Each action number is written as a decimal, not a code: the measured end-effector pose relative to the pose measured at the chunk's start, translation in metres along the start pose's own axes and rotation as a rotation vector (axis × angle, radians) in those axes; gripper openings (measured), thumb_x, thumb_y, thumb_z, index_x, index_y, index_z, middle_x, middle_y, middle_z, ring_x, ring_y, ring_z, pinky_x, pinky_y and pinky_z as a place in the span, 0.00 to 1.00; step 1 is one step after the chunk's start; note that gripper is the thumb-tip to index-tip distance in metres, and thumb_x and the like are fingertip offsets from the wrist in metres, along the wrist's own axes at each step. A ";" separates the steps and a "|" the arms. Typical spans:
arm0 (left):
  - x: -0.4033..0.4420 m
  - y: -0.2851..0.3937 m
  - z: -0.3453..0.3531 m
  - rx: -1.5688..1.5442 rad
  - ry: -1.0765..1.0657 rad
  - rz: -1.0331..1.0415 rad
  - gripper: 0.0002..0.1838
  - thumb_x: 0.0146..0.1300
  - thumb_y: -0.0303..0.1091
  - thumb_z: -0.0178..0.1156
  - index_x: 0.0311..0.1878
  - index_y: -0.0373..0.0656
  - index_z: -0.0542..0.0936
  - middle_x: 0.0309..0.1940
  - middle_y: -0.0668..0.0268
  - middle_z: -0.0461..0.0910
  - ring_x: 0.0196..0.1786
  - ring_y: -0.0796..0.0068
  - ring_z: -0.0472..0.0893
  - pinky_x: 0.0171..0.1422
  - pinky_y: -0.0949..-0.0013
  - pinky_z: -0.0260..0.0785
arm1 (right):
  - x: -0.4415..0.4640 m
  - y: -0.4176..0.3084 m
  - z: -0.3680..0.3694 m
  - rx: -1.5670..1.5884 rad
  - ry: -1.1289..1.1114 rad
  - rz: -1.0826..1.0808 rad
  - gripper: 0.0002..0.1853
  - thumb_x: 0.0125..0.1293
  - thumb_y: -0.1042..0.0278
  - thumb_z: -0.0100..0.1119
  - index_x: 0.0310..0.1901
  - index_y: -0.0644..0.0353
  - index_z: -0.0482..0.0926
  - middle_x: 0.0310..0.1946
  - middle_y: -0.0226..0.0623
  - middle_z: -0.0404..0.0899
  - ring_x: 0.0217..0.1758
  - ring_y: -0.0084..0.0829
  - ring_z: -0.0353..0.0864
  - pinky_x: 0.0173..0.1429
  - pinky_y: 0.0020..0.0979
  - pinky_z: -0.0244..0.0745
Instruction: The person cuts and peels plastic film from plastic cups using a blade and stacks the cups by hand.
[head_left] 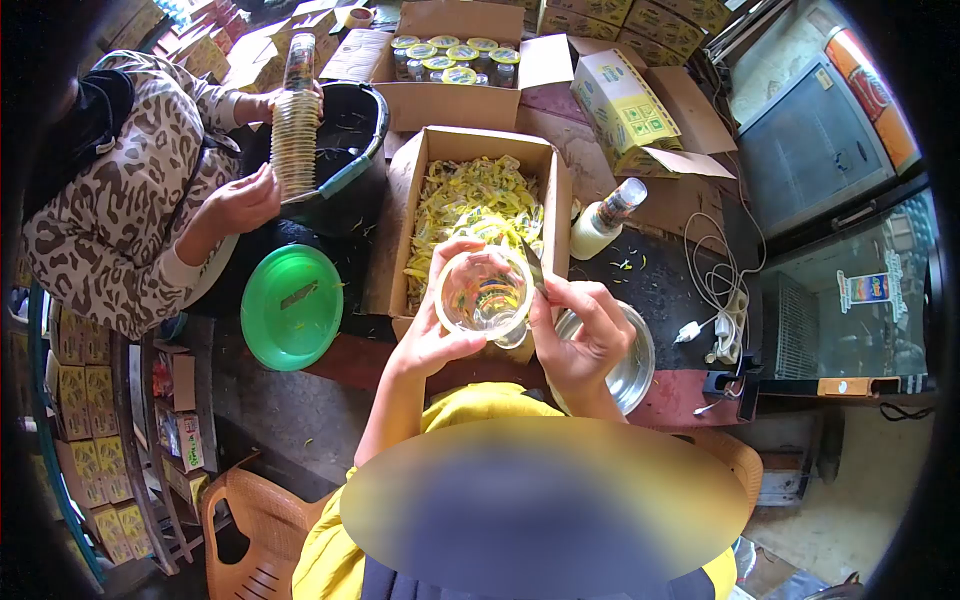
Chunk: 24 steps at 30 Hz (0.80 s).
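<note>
one clear plastic cup (485,296) | round, pale-rimmed | coloured print | mouth facing camera

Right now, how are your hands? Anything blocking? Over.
Left hand holds clear cup. Right hand holds slim dark tool beside it. Nothing visibly blocking; open carton beyond.

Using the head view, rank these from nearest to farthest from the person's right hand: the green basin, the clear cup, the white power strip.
Measured from the right hand:
1. Clear cup: just left, by the fingertips.
2. White power strip: off to the right, near the table's edge.
3. Green basin: far left, beyond the cup.
</note>
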<state>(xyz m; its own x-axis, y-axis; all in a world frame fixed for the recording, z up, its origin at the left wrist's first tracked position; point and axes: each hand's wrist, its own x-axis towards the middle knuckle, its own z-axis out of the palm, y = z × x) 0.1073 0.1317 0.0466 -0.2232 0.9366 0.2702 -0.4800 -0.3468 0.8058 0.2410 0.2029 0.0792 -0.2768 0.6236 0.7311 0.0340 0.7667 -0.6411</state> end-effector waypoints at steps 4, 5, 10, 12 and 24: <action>0.000 0.003 0.002 0.003 -0.022 -0.015 0.47 0.40 0.34 0.68 0.62 0.45 0.50 0.52 0.59 0.65 0.59 0.65 0.65 0.64 0.63 0.56 | 0.003 -0.001 0.000 -0.025 0.001 -0.030 0.14 0.43 0.85 0.63 0.35 0.61 0.81 0.25 0.37 0.78 0.26 0.27 0.79 0.31 0.24 0.73; -0.001 0.002 0.001 -0.005 -0.034 -0.020 0.47 0.41 0.33 0.68 0.62 0.45 0.50 0.52 0.59 0.65 0.59 0.66 0.65 0.64 0.63 0.56 | 0.003 -0.001 0.001 -0.032 0.003 -0.038 0.15 0.42 0.85 0.63 0.35 0.61 0.81 0.24 0.37 0.78 0.26 0.27 0.78 0.30 0.24 0.73; -0.005 0.001 0.000 -0.003 -0.067 -0.056 0.47 0.41 0.33 0.69 0.62 0.45 0.50 0.53 0.60 0.64 0.60 0.66 0.64 0.64 0.63 0.56 | 0.006 -0.003 -0.001 -0.042 -0.019 -0.052 0.16 0.42 0.86 0.63 0.36 0.60 0.82 0.24 0.36 0.77 0.25 0.27 0.78 0.30 0.24 0.72; -0.007 0.004 0.001 0.011 -0.078 -0.075 0.47 0.40 0.33 0.69 0.62 0.45 0.50 0.53 0.60 0.64 0.60 0.66 0.64 0.64 0.63 0.56 | 0.005 -0.004 -0.002 -0.042 -0.035 -0.047 0.17 0.42 0.86 0.62 0.37 0.60 0.82 0.24 0.36 0.77 0.25 0.27 0.78 0.30 0.24 0.72; -0.003 -0.001 -0.004 -0.126 -0.076 -0.061 0.53 0.33 0.41 0.71 0.62 0.44 0.49 0.53 0.59 0.64 0.57 0.63 0.67 0.60 0.63 0.60 | 0.004 0.004 -0.004 0.062 0.015 0.129 0.14 0.46 0.86 0.62 0.36 0.63 0.80 0.26 0.36 0.78 0.29 0.22 0.79 0.34 0.22 0.74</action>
<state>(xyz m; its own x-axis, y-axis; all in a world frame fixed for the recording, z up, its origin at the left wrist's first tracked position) 0.1050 0.1294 0.0425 -0.1272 0.9557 0.2656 -0.5942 -0.2878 0.7510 0.2437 0.2087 0.0806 -0.2596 0.7188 0.6449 0.0086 0.6695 -0.7427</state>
